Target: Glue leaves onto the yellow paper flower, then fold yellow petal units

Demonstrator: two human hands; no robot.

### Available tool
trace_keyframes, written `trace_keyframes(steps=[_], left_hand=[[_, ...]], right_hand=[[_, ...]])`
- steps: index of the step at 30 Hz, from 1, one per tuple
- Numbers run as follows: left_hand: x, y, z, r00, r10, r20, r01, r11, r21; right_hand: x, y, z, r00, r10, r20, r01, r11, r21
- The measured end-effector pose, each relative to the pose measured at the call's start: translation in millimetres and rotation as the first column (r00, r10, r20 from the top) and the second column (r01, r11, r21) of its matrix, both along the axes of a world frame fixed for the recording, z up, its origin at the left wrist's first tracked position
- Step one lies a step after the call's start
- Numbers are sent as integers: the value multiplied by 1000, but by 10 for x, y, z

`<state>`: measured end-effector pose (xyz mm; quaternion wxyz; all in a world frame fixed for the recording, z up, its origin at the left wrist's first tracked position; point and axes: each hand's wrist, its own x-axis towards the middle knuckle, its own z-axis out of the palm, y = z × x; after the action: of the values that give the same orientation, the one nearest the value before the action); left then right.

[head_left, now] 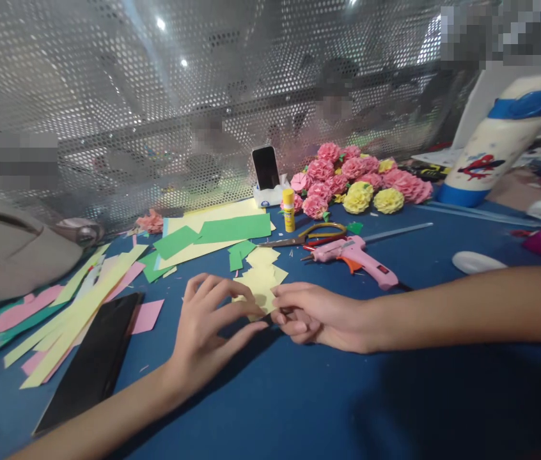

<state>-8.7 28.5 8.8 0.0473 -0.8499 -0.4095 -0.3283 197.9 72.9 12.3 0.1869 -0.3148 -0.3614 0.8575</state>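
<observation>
No word or number can be read for certain. Near the far edge of the table (328, 396), the label on the yellow glue stick (288, 214) is too small to make out. A white box (275, 197) beside it bears a round blue mark, illegible. Toward the far right corner, the bottle (491, 140) carries a printed Spider-Man figure; the tiny marking above it is blurred.

Dark piece (269, 317): thin, mostly hidden, held roughly along 9-to-3 o'clock, at 6 o'clock from the view's centre.
Yellow paper (263, 278): pale cut pieces, overlapping, just beyond, at 12 o'clock.
</observation>
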Motion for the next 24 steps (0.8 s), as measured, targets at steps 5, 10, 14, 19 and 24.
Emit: trace_keyframes(steps=[5,10,14,19,24], left_hand=[[1,22,-16,981,128,146,-93,970,-225],[3,27,1,954,215,207,-109,897,-428],[-3,9,20,952,210,221,-64,847,-528],[-14,-15,0,948,216,234,-47,822,-568],[-10,-47,-108,951,208,230,-36,812,-583]], right_hand=[[25,-24,-7,999,11,36,-14,996,85],[38,-42,40,991,104,84,-116,981,155],[64,-49,72,940,309,146,-338,901,270],[111,-16,54,906,398,145,-422,814,399],[167,29,83,922,307,236,-386,780,492]])
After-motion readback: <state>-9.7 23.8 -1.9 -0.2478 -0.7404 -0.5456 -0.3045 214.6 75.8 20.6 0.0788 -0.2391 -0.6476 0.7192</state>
